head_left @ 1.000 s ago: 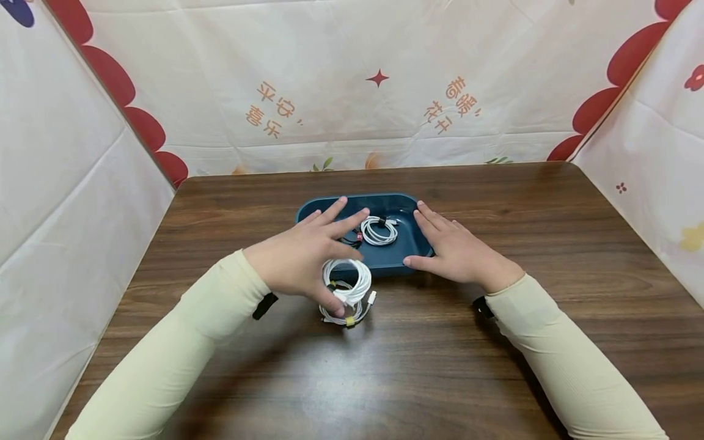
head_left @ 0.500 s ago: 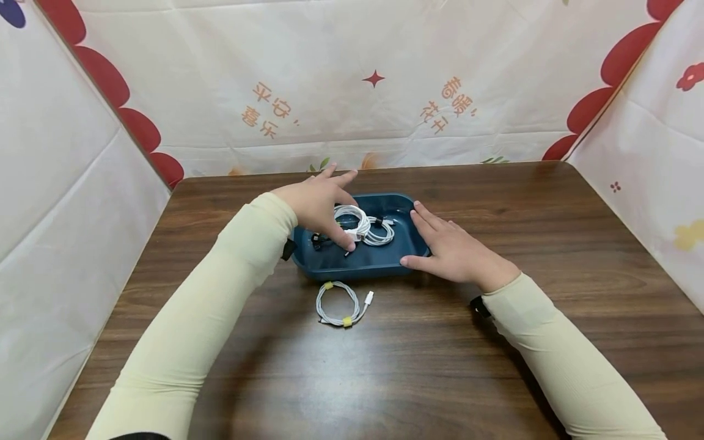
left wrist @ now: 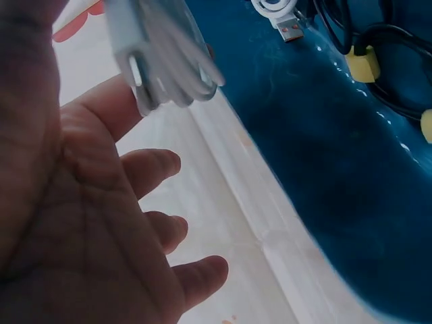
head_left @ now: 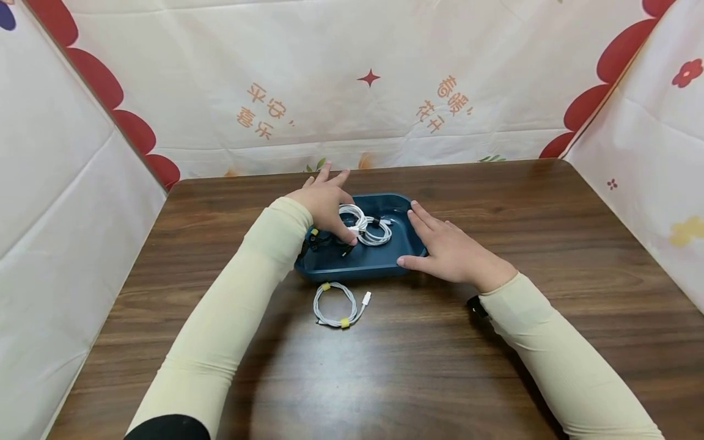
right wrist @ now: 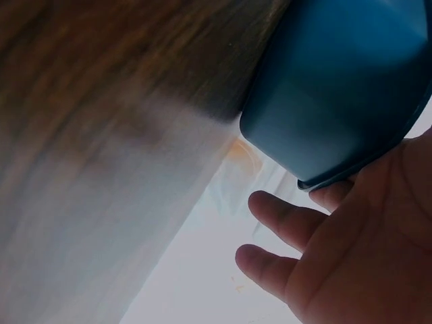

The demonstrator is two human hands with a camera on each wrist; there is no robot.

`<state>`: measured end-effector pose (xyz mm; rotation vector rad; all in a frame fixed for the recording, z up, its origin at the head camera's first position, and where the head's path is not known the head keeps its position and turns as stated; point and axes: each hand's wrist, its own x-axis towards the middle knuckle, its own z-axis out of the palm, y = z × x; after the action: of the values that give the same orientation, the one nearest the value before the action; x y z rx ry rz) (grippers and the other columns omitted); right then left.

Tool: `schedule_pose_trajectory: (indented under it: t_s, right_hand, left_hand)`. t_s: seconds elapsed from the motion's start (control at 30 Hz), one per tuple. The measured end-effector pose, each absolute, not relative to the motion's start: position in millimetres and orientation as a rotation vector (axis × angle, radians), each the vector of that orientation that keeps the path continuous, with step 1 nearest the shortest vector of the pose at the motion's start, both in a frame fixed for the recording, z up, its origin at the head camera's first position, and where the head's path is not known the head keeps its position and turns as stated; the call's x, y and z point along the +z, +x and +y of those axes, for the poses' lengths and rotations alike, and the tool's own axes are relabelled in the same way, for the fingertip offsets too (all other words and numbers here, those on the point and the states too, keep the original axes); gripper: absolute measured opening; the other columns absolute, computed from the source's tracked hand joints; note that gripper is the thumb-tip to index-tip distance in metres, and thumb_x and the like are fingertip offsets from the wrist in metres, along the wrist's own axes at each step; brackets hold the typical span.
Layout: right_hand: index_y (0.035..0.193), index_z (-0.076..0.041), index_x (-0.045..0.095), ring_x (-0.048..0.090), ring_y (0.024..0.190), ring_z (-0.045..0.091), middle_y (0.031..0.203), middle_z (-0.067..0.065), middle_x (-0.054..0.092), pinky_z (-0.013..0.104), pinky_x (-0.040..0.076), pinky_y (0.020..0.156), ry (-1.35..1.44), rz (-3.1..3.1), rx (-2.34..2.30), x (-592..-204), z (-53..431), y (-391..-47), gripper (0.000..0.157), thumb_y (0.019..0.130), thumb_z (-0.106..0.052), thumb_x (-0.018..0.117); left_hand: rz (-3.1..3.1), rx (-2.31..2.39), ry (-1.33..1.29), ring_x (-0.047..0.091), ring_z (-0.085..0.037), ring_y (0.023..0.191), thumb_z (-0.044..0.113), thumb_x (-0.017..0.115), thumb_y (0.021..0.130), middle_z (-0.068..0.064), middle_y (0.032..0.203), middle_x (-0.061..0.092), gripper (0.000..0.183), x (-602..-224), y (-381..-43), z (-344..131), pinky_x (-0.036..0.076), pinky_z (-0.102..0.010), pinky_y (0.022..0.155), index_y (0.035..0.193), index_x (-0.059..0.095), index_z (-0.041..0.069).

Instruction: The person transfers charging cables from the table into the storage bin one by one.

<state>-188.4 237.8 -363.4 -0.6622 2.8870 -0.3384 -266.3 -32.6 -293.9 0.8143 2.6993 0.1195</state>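
My left hand (head_left: 326,206) is over the left half of a dark blue tray (head_left: 365,271), pinching a coiled white cable (head_left: 354,213) between thumb and forefinger. Its other fingers spread outward. In the left wrist view the pinched white cable (left wrist: 165,57) hangs near the tray wall. Beneath it in the tray lie black cables (head_left: 319,240) with yellow ties, partly hidden by the hand. Another white cable coil (head_left: 379,233) lies to the right. My right hand (head_left: 453,250) rests against the tray's right end with fairly straight fingers; some touch the rim in the right wrist view.
A light grey coiled cable (head_left: 335,305) with yellow ties lies on the wooden table (head_left: 418,366) in front of the tray. A patterned white cloth (head_left: 330,79) hangs behind the table and along both sides.
My left hand has carried the white cable coil from above the grey cable, forward into the area over the tray, then slightly right. My right hand stays at the tray's right end.
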Motion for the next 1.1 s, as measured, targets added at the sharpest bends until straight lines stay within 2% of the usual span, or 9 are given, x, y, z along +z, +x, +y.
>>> schedule_pose_trajectory:
  t_s: [0.4, 0.7, 0.9, 1.1]
  right_hand:
    - [0.159, -0.005, 0.013, 0.019, 0.148, 0.036, 0.166, 0.007, -0.002, 0.062, 0.02, 0.113, -0.648, 2.881, -0.347, -361.4, 236.1, -187.7, 0.103, 0.09, -0.073, 0.048]
    - [0.16, -0.006, 0.012, 0.022, 0.147, 0.037, 0.166, 0.006, -0.003, 0.063, 0.02, 0.112, -0.643, 2.875, -0.346, -361.5, 237.3, -187.5, 0.103, 0.091, -0.073, 0.047]
    - [0.159, -0.005, 0.011, 0.022, 0.147, 0.038, 0.166, 0.007, -0.004, 0.063, 0.021, 0.112, -0.649, 2.866, -0.327, -361.1, 237.3, -187.4, 0.102, 0.091, -0.073, 0.045]
    - [0.159, -0.004, 0.01, 0.022, 0.147, 0.039, 0.166, 0.007, -0.005, 0.063, 0.02, 0.112, -0.651, 2.859, -0.324, -359.2, 238.1, -186.3, 0.099, 0.094, -0.068, 0.047]
  left_hand:
    - [2.686, 0.079, 0.841, -0.023, -0.036, 0.147, 0.064, 0.081, 0.07, -0.006, 0.167, -0.001, 0.085, -307.4, -266.0, -29.0, 0.005, -0.06, 0.116, 0.141, 0.059, 0.022]
    - [2.652, 0.018, 0.977, -0.017, -0.037, 0.148, 0.063, 0.082, 0.07, -0.006, 0.167, 0.003, 0.082, -316.4, -255.3, -22.9, 0.01, -0.057, 0.117, 0.139, 0.061, 0.023]
    - [2.605, -0.041, 1.043, -0.018, -0.037, 0.148, 0.064, 0.079, 0.071, -0.006, 0.167, 0.002, 0.074, -319.7, -254.2, -20.9, 0.012, -0.057, 0.117, 0.134, 0.065, 0.029]
    - [2.596, -0.076, 1.088, -0.02, -0.039, 0.147, 0.059, 0.08, 0.073, -0.008, 0.167, 0.0, 0.05, -321.6, -254.1, -19.6, 0.011, -0.059, 0.116, 0.114, 0.073, 0.032]
